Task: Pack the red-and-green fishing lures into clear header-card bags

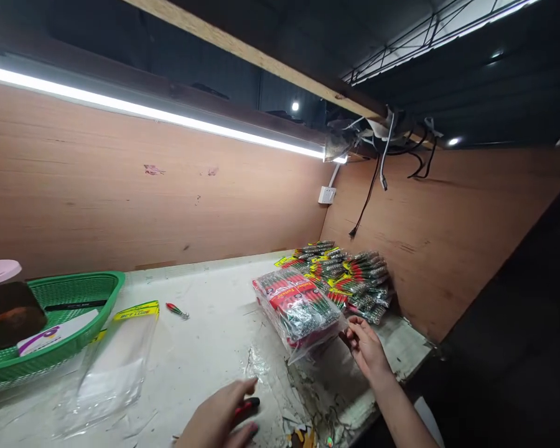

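A clear plastic bag [303, 311] packed with red, green and silver fishing lures rests on the table. My right hand [366, 348] pinches its near right edge between thumb and fingers. At the bottom of the view is my left hand [217, 414], thumb and forefinger spread apart. Between them shows a red-and-black handle [246, 409]; whether the hand touches it, I cannot tell. Beyond the bag lies a heap of packed lures [359, 274] with yellow labels. One loose red-green lure [176, 310] sits further left.
Flat clear sleeves [116, 367] with yellow headers lie beside a green basket [116, 283], which holds a pink-lidded container [4, 305]. Small scraps [303, 432] litter the near edge. Wooden panels [214, 205] wall the table, under a light tube [168, 112]. Cables [373, 193] hang at the right.
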A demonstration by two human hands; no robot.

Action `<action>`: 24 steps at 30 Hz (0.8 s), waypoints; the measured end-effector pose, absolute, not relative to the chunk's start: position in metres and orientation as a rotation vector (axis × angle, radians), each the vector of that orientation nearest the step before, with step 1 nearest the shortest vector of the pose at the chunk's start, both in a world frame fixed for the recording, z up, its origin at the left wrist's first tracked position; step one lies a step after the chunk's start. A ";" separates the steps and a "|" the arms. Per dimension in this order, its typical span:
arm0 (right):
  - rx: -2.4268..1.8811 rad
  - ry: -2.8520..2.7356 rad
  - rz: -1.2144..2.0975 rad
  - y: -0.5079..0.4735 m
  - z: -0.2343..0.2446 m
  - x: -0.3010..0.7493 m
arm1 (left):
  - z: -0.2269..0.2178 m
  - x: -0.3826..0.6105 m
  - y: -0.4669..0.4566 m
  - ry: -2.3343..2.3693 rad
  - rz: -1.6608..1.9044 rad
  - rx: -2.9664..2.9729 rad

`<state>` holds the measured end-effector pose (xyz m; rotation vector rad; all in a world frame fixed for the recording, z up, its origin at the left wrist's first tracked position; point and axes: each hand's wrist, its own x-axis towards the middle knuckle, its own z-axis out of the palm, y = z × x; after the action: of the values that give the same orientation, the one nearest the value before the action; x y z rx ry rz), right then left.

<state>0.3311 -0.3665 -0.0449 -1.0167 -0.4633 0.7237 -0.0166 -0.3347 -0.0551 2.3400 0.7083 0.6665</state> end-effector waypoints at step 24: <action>-1.273 -1.425 0.686 -0.381 -0.036 0.211 | 0.023 -0.053 -0.297 1.137 0.783 1.161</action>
<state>0.2111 -0.3813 -0.0364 -1.2733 -1.4253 0.6857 -0.0527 -0.2969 0.0227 1.1607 1.1368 0.7835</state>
